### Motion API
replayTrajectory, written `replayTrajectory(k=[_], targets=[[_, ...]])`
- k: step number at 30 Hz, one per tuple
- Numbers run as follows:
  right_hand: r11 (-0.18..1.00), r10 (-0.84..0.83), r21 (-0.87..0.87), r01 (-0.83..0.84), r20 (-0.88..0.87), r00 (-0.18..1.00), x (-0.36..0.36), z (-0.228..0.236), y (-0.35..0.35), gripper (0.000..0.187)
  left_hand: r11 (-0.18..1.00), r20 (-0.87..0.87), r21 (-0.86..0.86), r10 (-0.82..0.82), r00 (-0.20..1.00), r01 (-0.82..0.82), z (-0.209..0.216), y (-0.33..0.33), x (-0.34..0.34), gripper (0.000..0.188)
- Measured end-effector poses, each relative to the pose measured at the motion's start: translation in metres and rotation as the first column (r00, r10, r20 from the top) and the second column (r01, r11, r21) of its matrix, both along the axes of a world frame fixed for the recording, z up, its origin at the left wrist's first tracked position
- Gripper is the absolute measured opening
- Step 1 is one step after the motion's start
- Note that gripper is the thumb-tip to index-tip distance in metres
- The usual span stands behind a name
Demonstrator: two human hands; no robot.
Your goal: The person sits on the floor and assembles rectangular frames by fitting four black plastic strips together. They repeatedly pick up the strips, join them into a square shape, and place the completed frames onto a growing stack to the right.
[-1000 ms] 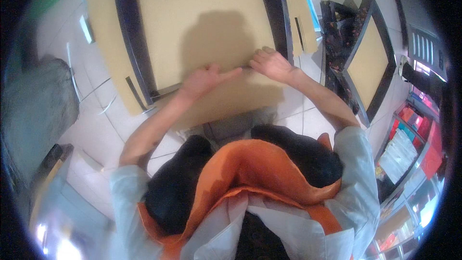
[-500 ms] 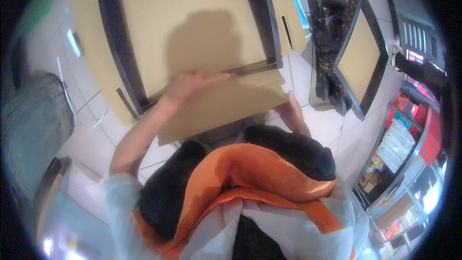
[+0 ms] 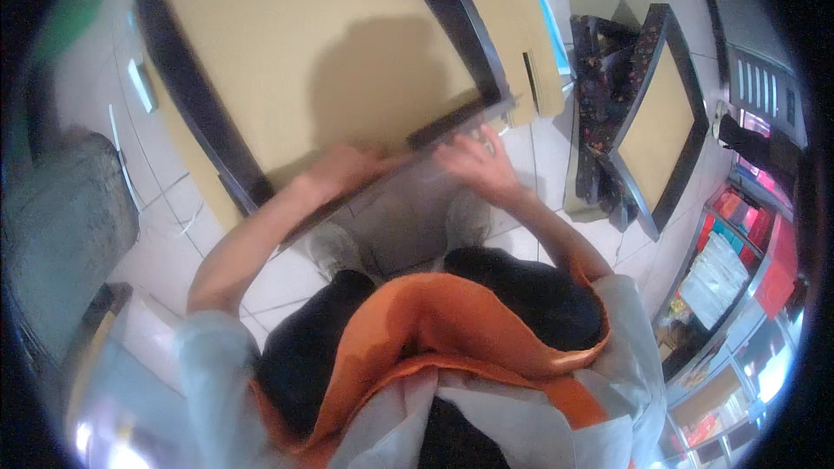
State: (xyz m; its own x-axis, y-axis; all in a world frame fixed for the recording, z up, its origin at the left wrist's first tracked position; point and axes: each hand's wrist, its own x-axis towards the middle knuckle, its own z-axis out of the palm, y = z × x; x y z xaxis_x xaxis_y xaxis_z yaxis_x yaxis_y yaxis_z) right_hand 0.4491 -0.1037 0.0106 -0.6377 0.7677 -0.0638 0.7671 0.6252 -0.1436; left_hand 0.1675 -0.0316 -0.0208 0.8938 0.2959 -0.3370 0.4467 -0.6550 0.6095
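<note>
A large tan board in a black frame (image 3: pixel 313 52) lies on the tiled floor in front of me. My left hand (image 3: pixel 343 167) is curled over the frame's near edge, blurred. My right hand (image 3: pixel 473 161) rests with fingers spread at the same edge, close to the frame's near right corner. Between and below the hands is a greyish, see-through-looking sheet (image 3: pixel 408 217); what it is I cannot tell. My shoes (image 3: pixel 334 247) show beside it. My orange and white top fills the lower part of the view.
A second, smaller framed tan board (image 3: pixel 660 122) leans at the right beside a dark patterned object (image 3: pixel 599 61). A grey fabric bulk (image 3: pixel 61 226) sits at the left. Shelves with coloured goods (image 3: pixel 730 278) stand at the far right. A tan panel (image 3: pixel 521 26) lies beyond the frame.
The tan sheet under my hands at the frame's near edge is no longer seen; a greyish area shows there. My right hand dropped, then rose back to the edge.
</note>
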Motion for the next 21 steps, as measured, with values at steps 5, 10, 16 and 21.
replayTrajectory(k=[5, 10, 16, 21], targets=[[0.971, -0.011, 0.233, 0.055, -0.183, 0.983, -0.015, 0.001, 0.023, 0.057, 0.985, -0.168, -0.168, 0.021, 0.986, -0.05, 0.025, 0.017, 0.01, 0.034], [0.998, 0.03, 0.056, -0.024, -0.103, 0.994, -0.026, 0.005, 0.062, 0.051, 0.967, -0.076, -0.219, 0.118, 0.99, -0.132, 0.026, 0.026, 0.004, 0.037], [0.993, 0.068, 0.099, -0.064, -0.044, 0.997, -0.027, 0.0, 0.066, 0.045, 0.656, 0.014, -0.609, 0.571, 0.821, -0.446, 0.028, 0.026, -0.015, 0.041], [0.99, 0.061, 0.13, -0.052, -0.071, 0.996, -0.023, 0.002, 0.067, 0.037, 0.281, -0.217, -0.392, 0.897, 0.385, -0.876, 0.072, -0.003, -0.035, 0.043]])
